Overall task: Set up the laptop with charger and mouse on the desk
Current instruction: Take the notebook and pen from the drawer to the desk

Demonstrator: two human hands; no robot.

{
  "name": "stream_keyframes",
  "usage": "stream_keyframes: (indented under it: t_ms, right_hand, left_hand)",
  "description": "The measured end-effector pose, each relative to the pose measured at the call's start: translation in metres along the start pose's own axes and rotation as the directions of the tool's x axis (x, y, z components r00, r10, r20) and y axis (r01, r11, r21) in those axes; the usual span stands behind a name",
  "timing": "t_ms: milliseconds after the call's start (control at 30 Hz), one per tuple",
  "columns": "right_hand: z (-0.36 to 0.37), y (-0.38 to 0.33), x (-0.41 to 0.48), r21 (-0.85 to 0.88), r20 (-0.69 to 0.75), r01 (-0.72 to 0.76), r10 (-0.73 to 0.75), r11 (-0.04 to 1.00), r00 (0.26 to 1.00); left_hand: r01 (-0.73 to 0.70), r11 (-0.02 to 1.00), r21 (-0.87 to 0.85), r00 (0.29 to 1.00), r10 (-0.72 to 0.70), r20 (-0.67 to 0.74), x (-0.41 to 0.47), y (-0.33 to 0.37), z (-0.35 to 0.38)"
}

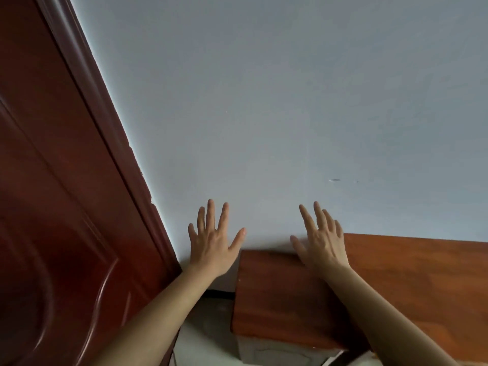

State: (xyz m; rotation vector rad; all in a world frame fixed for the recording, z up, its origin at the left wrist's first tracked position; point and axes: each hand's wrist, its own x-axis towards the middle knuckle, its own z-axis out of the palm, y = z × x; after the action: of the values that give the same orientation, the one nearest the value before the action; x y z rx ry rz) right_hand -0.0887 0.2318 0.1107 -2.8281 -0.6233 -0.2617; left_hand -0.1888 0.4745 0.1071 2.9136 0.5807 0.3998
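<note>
laptop, charger and mouse were out of view; only a corner of the wooden desk showed. left hand and right hand were raised, fingers spread, holding nothing. the sensible move was to look down, find the laptop, then take it by both edges.

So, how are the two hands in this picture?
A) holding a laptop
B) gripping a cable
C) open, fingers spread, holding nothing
C: the left hand and the right hand are both raised before the wall with straight, spread fingers and nothing in them.
</note>
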Motion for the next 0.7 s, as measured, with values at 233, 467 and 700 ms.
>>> stream_keyframes:
  t_ms: [233,467,700]
  right_hand:
    - [0.047,0.026,-0.053,0.041,0.051,-0.084,0.082,0.996,0.995]
    - [0.157,0.099,-0.137,0.092,0.282,-0.25,0.215,0.964,0.935]
    - [0.25,0.147,-0.206,0.146,0.499,-0.386,0.27,0.911,0.824]
  left_hand:
    - [0.03,0.997,-0.067,0.99,-0.021,0.139,-0.04,0.004,0.063]
    - [0.173,0.984,-0.042,0.938,-0.152,0.311,-0.122,0.028,0.187]
    - [0.414,0.91,-0.028,0.778,-0.338,0.53,-0.192,0.035,0.287]
